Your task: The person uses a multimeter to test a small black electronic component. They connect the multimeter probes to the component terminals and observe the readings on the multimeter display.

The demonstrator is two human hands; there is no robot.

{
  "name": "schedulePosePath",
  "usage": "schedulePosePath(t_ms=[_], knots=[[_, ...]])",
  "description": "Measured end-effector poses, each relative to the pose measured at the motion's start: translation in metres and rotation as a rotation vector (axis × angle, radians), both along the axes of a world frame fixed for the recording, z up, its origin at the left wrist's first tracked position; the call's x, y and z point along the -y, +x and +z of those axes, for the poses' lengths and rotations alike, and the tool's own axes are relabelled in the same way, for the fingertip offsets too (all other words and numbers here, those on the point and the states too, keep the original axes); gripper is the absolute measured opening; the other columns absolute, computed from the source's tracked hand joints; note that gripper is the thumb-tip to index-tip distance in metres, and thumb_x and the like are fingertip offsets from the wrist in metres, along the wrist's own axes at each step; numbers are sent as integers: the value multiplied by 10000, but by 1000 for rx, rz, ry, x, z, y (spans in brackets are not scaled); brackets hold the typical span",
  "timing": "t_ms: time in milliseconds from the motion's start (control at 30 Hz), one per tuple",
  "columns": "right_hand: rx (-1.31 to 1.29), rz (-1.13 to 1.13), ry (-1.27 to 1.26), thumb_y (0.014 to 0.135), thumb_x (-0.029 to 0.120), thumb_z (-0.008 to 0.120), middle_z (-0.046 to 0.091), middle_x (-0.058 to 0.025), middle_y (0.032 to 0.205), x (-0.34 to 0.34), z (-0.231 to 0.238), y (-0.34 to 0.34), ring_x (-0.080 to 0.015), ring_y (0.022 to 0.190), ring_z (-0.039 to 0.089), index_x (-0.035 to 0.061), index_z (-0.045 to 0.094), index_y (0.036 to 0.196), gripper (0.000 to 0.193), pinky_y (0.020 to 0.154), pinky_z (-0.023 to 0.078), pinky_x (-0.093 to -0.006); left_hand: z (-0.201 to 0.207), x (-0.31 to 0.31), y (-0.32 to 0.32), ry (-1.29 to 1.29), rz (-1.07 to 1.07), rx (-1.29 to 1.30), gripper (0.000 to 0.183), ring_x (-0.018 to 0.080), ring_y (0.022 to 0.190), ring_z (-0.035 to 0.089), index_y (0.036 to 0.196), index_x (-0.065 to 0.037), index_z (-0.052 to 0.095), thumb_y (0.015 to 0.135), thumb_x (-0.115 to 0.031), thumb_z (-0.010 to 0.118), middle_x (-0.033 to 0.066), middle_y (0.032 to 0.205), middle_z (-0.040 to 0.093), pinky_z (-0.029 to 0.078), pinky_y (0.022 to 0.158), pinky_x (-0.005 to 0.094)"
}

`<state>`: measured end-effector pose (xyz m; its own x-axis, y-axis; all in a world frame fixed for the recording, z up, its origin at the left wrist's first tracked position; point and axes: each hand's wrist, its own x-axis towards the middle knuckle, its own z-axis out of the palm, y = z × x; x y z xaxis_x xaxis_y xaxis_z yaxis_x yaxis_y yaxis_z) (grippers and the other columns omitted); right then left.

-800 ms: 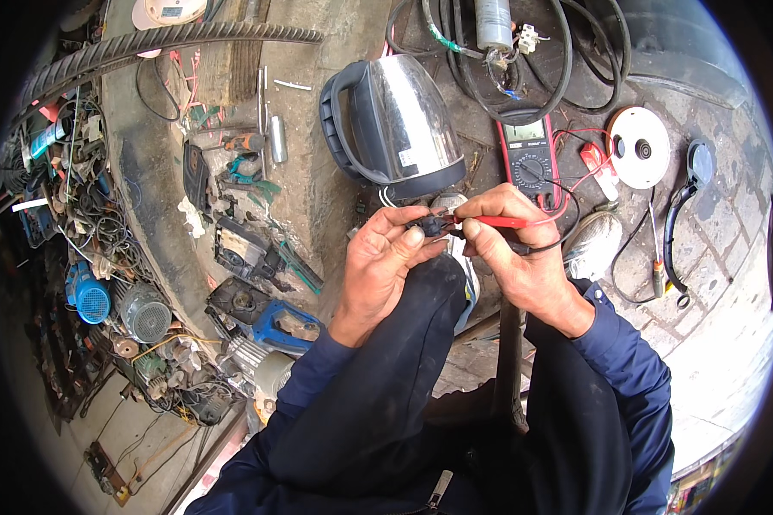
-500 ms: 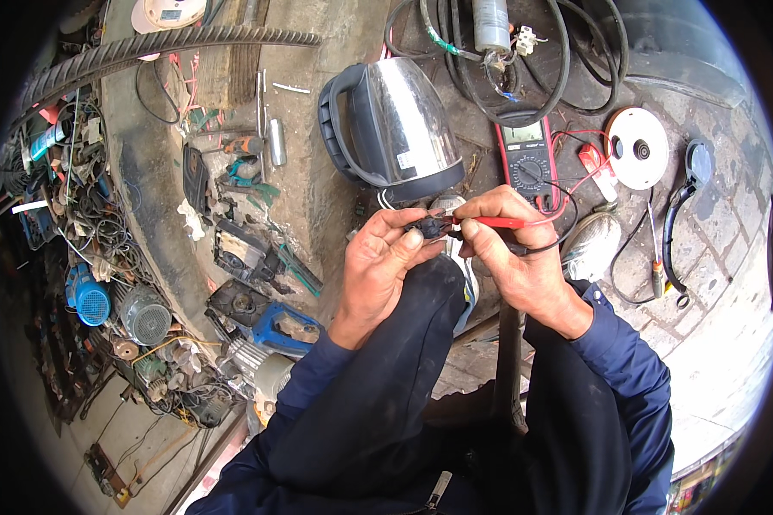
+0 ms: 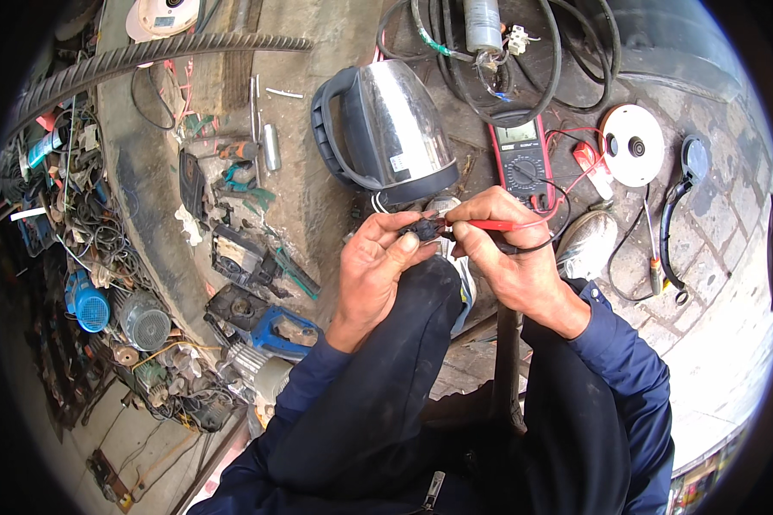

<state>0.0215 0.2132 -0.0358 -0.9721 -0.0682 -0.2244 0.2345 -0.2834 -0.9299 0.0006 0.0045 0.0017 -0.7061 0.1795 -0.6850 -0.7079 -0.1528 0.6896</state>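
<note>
Between the thumb and fingers of my left hand (image 3: 375, 270) is a small black electrical part (image 3: 422, 229); its exact kind is too small to make out. My right hand (image 3: 513, 257) pinches a red test probe (image 3: 489, 225) whose tip meets the right side of that part. A black lead runs through the same hand. Both leads trail to a red-and-black multimeter (image 3: 522, 163) lying just beyond my right hand. Past my left hand, an electric kettle (image 3: 401, 129) with a clear body and dark grey handle lies on its side, white wires coming from its bottom end.
A round white kettle base (image 3: 633, 146), a black handle strip (image 3: 680, 215) and a screwdriver (image 3: 655, 266) lie at right. Black cable coils (image 3: 558, 64) surround a metal cylinder (image 3: 483, 26) at the back. At left are a ribbed steel bar (image 3: 163, 53), a blue-handled tool (image 3: 285, 330) and piled motor parts (image 3: 144, 319).
The whole view has shifted slightly, so the kettle and multimeter sit a little further left. Both hands keep their hold on the black part and the probe.
</note>
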Motion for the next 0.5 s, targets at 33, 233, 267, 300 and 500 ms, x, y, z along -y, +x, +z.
schedulePosePath(t_ms=[33,233,267,300,500], knots=[[-22,3,27,1018,6,627,641,-98,1041,0,0,-1,-140,847,677,-45,687,1097,111,739,575,-278,1,0,0,-10,-2,-2,235,280,1191,696,1282,26,581,1053,-26,593,223,1345,647,602,1040,404],[-38,6,105,976,-9,668,670,-92,977,-5,1,-1,-172,923,668,-29,709,1020,64,816,538,-313,1,-3,0,-21,-25,-6,232,273,1187,696,1272,32,574,1047,-19,601,239,1353,641,608,1032,396],[-37,13,103,976,-9,666,671,-93,978,-5,1,-1,-172,924,668,-29,707,1018,62,817,538,-312,1,-3,-1,-21,-28,-7,232,271,1187,696,1271,33,573,1046,-18,603,240,1352,641,609,1029,392],[-34,19,98,977,-9,665,672,-93,980,-5,1,-1,-173,924,669,-30,706,1017,61,817,539,-312,2,-3,-1,-22,-30,-8,232,269,1186,696,1269,35,573,1046,-17,604,241,1352,641,611,1026,388],[-22,-14,83,970,3,676,677,-109,983,-3,-1,-1,-194,921,676,-25,702,1035,76,809,539,-326,3,-5,0,-59,-52,-34,251,255,1212,669,1276,39,587,1033,-8,629,208,1329,645,610,1015,389]])
